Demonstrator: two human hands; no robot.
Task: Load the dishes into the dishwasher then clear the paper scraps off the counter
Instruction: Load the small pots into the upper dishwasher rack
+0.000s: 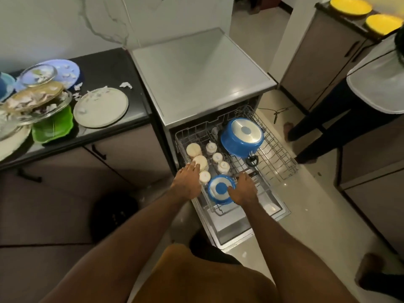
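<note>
The pulled-out dishwasher rack (282, 162) carries the load so far. A big blue pot (241, 136) sits upside down toward its back edge, and pale cups (218, 158) stand in rows along its left side.

At the front edge sits a small blue pan (219, 189), bottom up. The right grip (243, 189) lies over the pan's right rim with the thumb on the base. Whether the fingers curl under the rim I cannot tell.

The left grip (188, 181) is spread, with straight fingers resting on a cream cup (200, 162) near the rack's front-left corner.

The pan looks stiff and fairly light, probably slick if wet. It is best taken by the rim or by the dark handle (253, 172) beside the fingers. The cups look breakable — take them round the body and seat them between the wires.

On the counter (113, 62), plates and tilted glass bowls (43, 110) are piled at the left end among paper scraps (125, 85). The glass is likely heavy, slippery and fragile — one piece at a time, held from below.
</note>
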